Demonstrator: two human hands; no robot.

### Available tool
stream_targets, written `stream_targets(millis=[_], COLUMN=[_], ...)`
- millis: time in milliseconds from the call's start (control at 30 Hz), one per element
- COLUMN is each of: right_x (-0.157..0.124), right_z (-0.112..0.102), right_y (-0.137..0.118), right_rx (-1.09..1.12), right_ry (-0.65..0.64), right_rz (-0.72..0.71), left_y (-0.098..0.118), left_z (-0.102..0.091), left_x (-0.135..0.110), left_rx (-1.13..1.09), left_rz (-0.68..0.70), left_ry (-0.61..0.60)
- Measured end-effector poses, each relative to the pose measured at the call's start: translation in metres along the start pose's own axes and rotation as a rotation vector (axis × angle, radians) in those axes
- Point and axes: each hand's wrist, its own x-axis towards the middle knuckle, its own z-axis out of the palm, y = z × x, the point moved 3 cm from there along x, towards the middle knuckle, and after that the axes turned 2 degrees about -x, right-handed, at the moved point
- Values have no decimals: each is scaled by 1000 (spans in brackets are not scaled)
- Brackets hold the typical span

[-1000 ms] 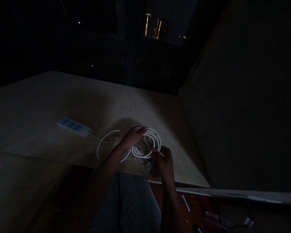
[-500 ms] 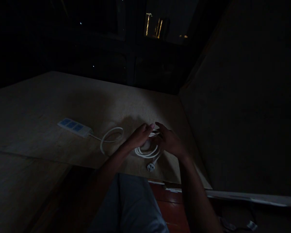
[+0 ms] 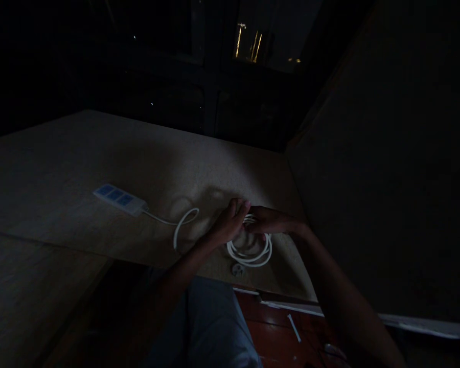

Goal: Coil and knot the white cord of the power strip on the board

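A white cable coil (image 3: 253, 254) lies on a pale board (image 3: 99, 163) in dim light, lifted at its far side by both my hands. My left hand (image 3: 230, 222) is closed around the coil's top loops, and my right hand (image 3: 270, 221) grips the same bundle from the right. The fingertips of the two hands meet. The cable's round plug (image 3: 236, 269) rests on the board just below the coil. A loose loop (image 3: 184, 225) runs left to a white power strip (image 3: 117, 198) with blue sockets.
A tall board (image 3: 387, 179) stands upright on the right, close to my right arm. The pale board's near edge drops to a reddish floor (image 3: 276, 327) with small scraps. My grey-clad knee (image 3: 207, 327) is below. A dark window is behind.
My right hand has come from the coil's near side up to its top beside the left hand. The loose loop toward the strip has grown smaller and the coil tighter.
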Motion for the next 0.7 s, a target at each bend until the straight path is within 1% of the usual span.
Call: stream_targets(millis=[67, 167, 233, 267, 300, 367, 433, 500, 567, 600, 667, 700], right_x=[-2, -3, -2, -2, -1, -3, -7, -12, -17, -19, -22, -24], right_z=[0, 0, 1, 0, -1, -5, -9, -13, -16, -17, -17, -16], right_y=[-3, -6, -5, -4, -2, -3, -8, -15, -20, -23, -26, -28], right_rx=[-56, -99, -114, -128, -143, -150, -118, -84, -56, -32, 52, 103], right_ry=[-46, -30, 16, 62, 120, 246, 339, 399, 440, 458, 490, 508], right_rz=[42, -13, -26, -7, 22, 64, 67, 40, 26, 30, 56, 72], left_y=[-2, -1, 5, 10, 14, 22, 22, 13, -6, -18, -44, -55], left_z=[0, -3, -7, -9, -13, -23, -34, -40, -37, -32, -16, -5], left_x=[1, 1, 0, -2, -6, -19, -42, -72, -103, -116, -138, -146], left_rx=[30, 68, 61, 55, 48, 32, 1, -47, -101, -129, -206, -281], left_rz=[42, 74, 87, 104, 129, 192, 247, 252, 165, 82, -135, -236], left_ry=[-5, -39, -45, -37, -7, 120, 300, 434, 481, 471, 403, 346])
